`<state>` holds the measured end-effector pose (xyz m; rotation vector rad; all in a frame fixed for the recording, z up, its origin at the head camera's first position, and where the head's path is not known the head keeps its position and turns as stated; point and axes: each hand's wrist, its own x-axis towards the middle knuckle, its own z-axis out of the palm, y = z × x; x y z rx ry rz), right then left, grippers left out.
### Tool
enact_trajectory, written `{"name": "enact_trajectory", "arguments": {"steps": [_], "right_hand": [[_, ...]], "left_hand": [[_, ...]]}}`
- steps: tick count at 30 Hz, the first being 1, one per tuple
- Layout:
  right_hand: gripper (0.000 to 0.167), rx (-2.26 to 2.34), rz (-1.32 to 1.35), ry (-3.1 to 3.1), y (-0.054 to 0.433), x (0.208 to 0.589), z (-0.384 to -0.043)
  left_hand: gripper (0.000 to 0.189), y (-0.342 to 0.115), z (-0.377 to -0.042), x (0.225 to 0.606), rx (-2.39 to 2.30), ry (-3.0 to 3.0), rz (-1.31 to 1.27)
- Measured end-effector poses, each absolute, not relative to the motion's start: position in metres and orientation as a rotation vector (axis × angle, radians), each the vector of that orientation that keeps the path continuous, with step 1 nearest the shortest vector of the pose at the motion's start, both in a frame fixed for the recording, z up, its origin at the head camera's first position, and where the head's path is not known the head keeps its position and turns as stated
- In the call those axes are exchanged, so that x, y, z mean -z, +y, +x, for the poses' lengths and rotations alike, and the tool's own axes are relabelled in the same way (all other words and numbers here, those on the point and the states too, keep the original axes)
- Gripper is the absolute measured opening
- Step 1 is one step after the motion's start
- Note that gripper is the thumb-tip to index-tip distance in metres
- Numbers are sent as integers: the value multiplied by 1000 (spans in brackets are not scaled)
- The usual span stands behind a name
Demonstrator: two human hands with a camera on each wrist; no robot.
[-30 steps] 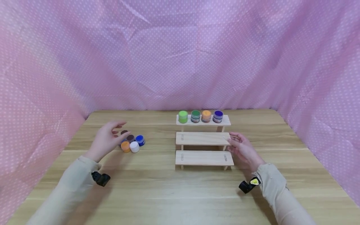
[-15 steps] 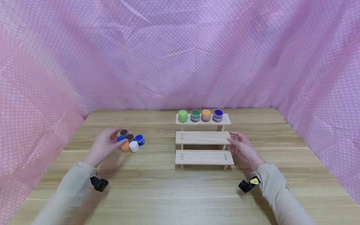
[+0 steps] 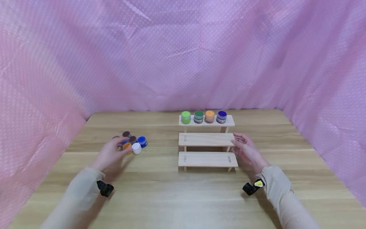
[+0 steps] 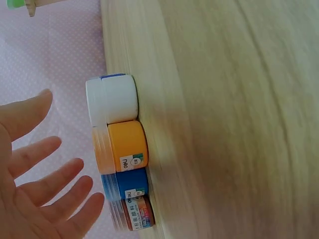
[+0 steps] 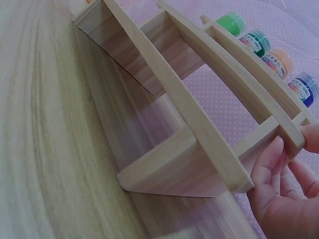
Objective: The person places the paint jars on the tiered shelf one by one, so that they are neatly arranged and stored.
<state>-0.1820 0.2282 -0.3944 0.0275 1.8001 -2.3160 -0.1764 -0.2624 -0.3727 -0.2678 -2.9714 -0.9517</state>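
Note:
My left hand [image 3: 110, 155] hovers at a cluster of small paint jars on the table, its thumb and fingers spread over an orange jar [image 3: 127, 147]. Beside that stand a white jar [image 3: 137, 148], a dark blue jar [image 3: 142, 142] and brown-lidded jars [image 3: 126, 135]. From the left wrist, a gap shows between the spread fingers [image 4: 75, 169] and the jars, including a blue one [image 4: 132, 181]. With thumb and fingers, my right hand [image 3: 248, 153] pinches the right end of the middle tier of a three-tier wooden stand [image 3: 206, 140].
Along the stand's top tier sit a light green jar [image 3: 186, 117], a dark green jar [image 3: 198, 117], an orange-lidded jar [image 3: 209, 117] and a purple-blue jar [image 3: 221, 117]. The wooden table [image 3: 177, 197] ends at a pink dotted cloth [image 3: 183, 63] behind and on both sides.
My left hand has come down and slightly towards me, from above the back jars to around the orange jar. The right hand keeps its hold on the stand.

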Motion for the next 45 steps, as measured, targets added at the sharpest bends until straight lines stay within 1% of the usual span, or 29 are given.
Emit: {"name": "enact_trajectory", "arguments": {"steps": [8,17,22,30,37,45], "right_hand": [[27,2313,25,1780,229,391,-182],[28,2322,29,1783,229,395,-181],[25,2351,10,1761,228,395,-183],[24,2342,6,1783,228,396,-184],[25,2342,10,1780,229,393,-186],[24,2371,-15,1741,229,394,-186]], "left_hand": [[47,-258,-182,377,948,-3005,-281],[39,-258,-183,384,870,-2955,-370],[38,-258,-184,386,783,-2939,-408],[42,-260,-186,388,793,-2982,-376],[41,-261,-187,390,809,-3003,-343],[39,-264,-187,389,1031,-3067,-244]]}}
